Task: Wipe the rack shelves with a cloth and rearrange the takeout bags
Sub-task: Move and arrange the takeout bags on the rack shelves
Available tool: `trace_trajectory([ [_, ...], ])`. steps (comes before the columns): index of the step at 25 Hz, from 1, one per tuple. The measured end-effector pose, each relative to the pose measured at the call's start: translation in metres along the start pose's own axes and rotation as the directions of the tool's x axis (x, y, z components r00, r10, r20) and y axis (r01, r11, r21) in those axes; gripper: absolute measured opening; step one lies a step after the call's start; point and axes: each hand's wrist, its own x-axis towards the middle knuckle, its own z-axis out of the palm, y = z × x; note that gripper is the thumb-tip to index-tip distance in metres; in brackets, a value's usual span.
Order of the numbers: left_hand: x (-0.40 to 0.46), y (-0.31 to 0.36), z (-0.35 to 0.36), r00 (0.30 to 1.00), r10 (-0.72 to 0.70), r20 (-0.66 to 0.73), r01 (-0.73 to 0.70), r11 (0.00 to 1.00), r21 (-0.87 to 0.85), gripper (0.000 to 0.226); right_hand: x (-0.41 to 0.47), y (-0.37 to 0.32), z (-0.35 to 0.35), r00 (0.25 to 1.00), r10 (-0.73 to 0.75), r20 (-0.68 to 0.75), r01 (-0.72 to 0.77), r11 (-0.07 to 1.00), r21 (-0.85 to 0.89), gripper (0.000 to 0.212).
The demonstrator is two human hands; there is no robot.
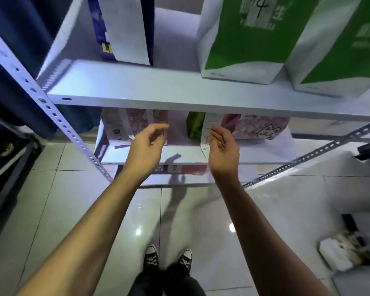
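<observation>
Down at mid-frame, both bare arms reach toward the rack's middle shelf [150, 155]. Left hand [146, 144], centre frame: fingers loosely curled, holding nothing, just in front of a pink bag [145, 121] with a white receipt and QR code on its face. Whether it touches the bag, cannot tell; motion blur. Right hand [223, 149], just right of centre: fingers relaxed and part-spread, empty, near a long white receipt [207, 129] hanging off a small green bag [193, 126]. Further right on the same shelf, a pink bag with a cartoon face [263, 130].

Upper shelf [169, 88] crosses the frame above the hands. On it: blue-and-white bag [126, 28] upper centre, two green-and-white bags [244, 39] [340, 50] upper right, one marked "14".

No cloth visible in either hand. Tiled floor [73, 199] below; black sneakers [169, 260] at bottom centre.
</observation>
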Motion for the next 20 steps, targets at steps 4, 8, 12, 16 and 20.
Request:
trace_trajectory([
  [4,-0.006,0.056,0.015,0.991,0.121,0.061,-0.122,0.993,0.008,0.032,0.000,-0.034,-0.038,1.000,0.006,-0.021,-0.006,0.999,0.044,0.028],
  [8,-0.008,0.102,0.039,0.966,0.230,0.114,-0.232,0.973,0.004,0.030,-0.001,-0.054,-0.072,0.994,-0.028,-0.104,0.032,0.999,0.031,0.024],
  [12,-0.011,0.139,0.068,0.948,0.284,0.142,-0.283,0.959,-0.025,0.030,0.010,-0.073,-0.105,0.983,0.005,-0.183,0.020,0.991,0.136,0.025],
  [16,-0.012,0.163,0.098,0.934,0.327,0.145,-0.327,0.945,-0.026,0.029,0.030,-0.075,-0.146,0.975,-0.023,-0.223,0.063,0.982,0.177,0.028],
  [20,-0.005,0.189,0.147,0.926,0.356,0.127,-0.357,0.934,-0.013,0.027,0.065,-0.064,-0.194,0.972,-0.043,-0.232,0.088,0.978,0.187,0.027],
])
